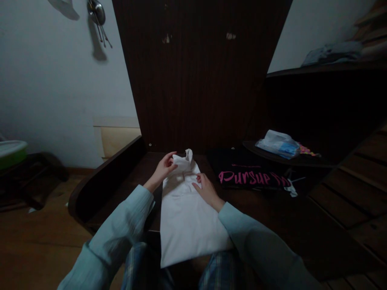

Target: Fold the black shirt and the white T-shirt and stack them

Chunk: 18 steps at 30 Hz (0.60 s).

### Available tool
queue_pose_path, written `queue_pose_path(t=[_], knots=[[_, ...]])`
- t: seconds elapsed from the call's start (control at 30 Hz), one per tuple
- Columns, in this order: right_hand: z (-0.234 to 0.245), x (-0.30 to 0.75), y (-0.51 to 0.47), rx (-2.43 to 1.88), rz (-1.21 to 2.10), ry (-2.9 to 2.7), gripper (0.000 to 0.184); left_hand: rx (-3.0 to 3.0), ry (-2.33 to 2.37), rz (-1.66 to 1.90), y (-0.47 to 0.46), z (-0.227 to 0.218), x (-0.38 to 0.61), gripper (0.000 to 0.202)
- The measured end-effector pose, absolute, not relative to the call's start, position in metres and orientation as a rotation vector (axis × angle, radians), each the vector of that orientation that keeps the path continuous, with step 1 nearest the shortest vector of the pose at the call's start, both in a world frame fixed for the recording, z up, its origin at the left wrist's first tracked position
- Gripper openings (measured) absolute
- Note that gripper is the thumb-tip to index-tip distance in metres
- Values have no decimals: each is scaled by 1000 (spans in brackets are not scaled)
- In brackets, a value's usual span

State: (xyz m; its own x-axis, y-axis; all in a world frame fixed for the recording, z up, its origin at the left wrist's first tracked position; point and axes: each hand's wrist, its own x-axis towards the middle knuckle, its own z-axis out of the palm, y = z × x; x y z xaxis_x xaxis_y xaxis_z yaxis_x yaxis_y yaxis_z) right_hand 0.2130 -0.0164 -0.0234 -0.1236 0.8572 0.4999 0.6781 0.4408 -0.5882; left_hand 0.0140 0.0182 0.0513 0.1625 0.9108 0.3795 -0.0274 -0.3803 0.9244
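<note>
A white shirt (190, 225), folded into a long narrow shape, lies on the dark wooden surface (127, 201) with its lower end hanging over the front edge toward my knees. My left hand (166, 164) pinches the top left of the shirt, beside its raised, crumpled neck part (188, 156). On the right edge, a little lower, my right hand (207, 189) has its fingers bent and closed on the fabric. Creases run across the cloth between both hands. What lies under the fingertips is partly hidden.
Right of the shirt lies a folded black cloth with pink lettering (252, 177). A plastic packet (278, 143) sits on a low curved shelf (263, 157) above it. A tall dark panel (196, 80) stands behind, and a raised wooden side (105, 173) borders the left.
</note>
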Motion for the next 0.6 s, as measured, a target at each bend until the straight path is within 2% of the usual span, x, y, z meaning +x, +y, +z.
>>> queue_pose_path(t=[0.1, 0.17, 0.33, 0.5, 0.6], knots=[[-30, 216, -10, -1340, 266, -1669, 52, 1701, 861, 1305, -47, 38, 14, 50], [-33, 217, -6, -1303, 258, -1634, 58, 1832, 950, 1173, -82, 23, 13, 40], [-30, 217, -1, -1187, 179, -1761, 48, 2037, 1019, 1016, -113, -5, 10, 22], [-10, 231, -26, -1030, 31, -1974, 45, 2279, 1178, 981, -112, -13, 2, 31], [1, 248, -56, -930, -43, -2158, 33, 2395, 1345, 924, -118, -16, -5, 34]])
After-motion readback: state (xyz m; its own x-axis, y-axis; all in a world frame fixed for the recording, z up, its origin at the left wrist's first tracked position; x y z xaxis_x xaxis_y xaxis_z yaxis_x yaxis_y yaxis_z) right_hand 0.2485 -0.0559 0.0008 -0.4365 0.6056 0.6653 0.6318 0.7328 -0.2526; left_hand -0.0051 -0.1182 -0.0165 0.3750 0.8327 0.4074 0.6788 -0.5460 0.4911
